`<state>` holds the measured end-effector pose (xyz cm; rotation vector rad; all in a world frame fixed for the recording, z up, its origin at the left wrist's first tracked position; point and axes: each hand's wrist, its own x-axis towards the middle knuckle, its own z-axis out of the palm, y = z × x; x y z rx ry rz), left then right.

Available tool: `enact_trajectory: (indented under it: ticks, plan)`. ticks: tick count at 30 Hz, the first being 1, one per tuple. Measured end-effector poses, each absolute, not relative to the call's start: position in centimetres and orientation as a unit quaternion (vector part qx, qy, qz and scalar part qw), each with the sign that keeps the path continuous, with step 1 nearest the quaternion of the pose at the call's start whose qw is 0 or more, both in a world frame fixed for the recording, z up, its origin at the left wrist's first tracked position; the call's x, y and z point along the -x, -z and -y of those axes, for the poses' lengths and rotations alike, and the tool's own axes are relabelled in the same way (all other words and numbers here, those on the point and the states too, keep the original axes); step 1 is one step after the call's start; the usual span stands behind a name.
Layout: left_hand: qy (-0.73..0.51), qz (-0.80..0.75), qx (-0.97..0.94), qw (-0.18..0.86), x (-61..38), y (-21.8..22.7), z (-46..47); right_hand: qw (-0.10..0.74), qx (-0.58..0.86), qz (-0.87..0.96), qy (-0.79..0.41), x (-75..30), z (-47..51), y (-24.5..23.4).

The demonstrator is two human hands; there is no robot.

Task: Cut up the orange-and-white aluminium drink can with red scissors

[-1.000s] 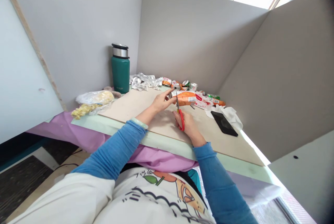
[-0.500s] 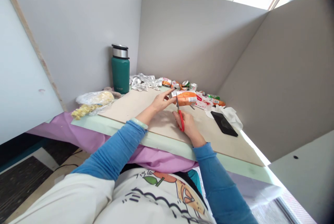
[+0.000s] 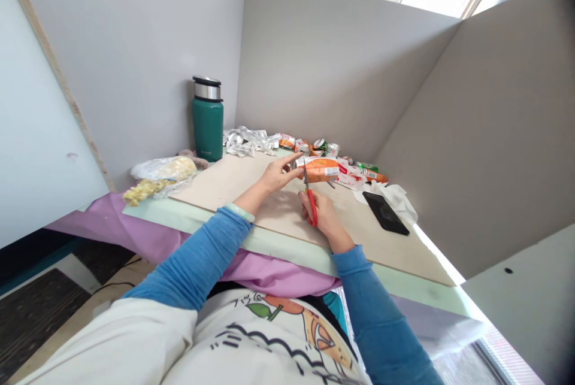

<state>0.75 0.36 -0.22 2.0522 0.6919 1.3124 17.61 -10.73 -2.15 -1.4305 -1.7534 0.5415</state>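
My left hand (image 3: 277, 176) grips the left end of an orange and white drink can (image 3: 320, 169), thumb in front and fingers behind. The can lies on its side, held above the tan board (image 3: 233, 184). In my right hand (image 3: 324, 212) are red-handled scissors (image 3: 311, 205), my fingers wrapped through the handles. Their blades point up and away from me and reach the can's side close to my left thumb. From here I cannot tell how deep the blades sit in the metal.
A green bottle (image 3: 207, 127) stands at the back left, near a plastic bag (image 3: 164, 168). Crumpled silver pieces (image 3: 251, 138) and several cans lie along the back. To the right are a black phone (image 3: 385, 212) and white tissue (image 3: 399, 200). Grey partitions (image 3: 332, 67) enclose the table.
Almost nothing differs. The can and the fingers of my right hand on the scissors have shifted very slightly; both hands keep their holds.
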Motion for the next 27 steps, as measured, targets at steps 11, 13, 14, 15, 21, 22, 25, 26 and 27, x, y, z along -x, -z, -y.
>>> enact_trajectory:
  ticks: [11, 13, 14, 15, 21, 22, 25, 26, 27]
  plan:
    - [-0.503, -0.265, -0.768, 0.294, -0.81, 0.4, -0.53, 0.404, 0.561, 0.687, -0.225, -17.52, 10.8, 2.14]
    - [-0.497, -0.263, -0.767, 0.311, -0.82, 0.33, -0.5, 0.4, 0.565, 0.689, -0.213, -17.53, 10.6, 2.28]
    - [-0.496, -0.263, -0.765, 0.315, -0.82, 0.28, -0.45, 0.398, 0.568, 0.691, -0.203, -17.52, 10.5, 2.34]
    - [-0.497, -0.264, -0.764, 0.317, -0.8, 0.23, -0.38, 0.396, 0.571, 0.692, -0.194, -17.51, 10.41, 2.39]
    - [-0.499, -0.261, -0.764, 0.313, -0.74, 0.16, -0.12, 0.385, 0.584, 0.7, -0.148, -17.44, 10.27, 2.42]
    - [-0.5, -0.261, -0.764, 0.313, -0.75, 0.19, -0.14, 0.384, 0.585, 0.7, -0.145, -17.44, 10.28, 2.4]
    - [-0.5, -0.26, -0.763, 0.316, -0.82, 0.29, -0.26, 0.381, 0.591, 0.697, -0.138, -17.45, 10.26, 2.37]
    - [-0.501, -0.259, -0.762, 0.318, -0.85, 0.31, -0.29, 0.381, 0.593, 0.696, -0.137, -17.45, 10.23, 2.38]
    - [-0.502, -0.258, -0.762, 0.319, -0.87, 0.31, -0.31, 0.38, 0.596, 0.694, -0.136, -17.46, 10.19, 2.39]
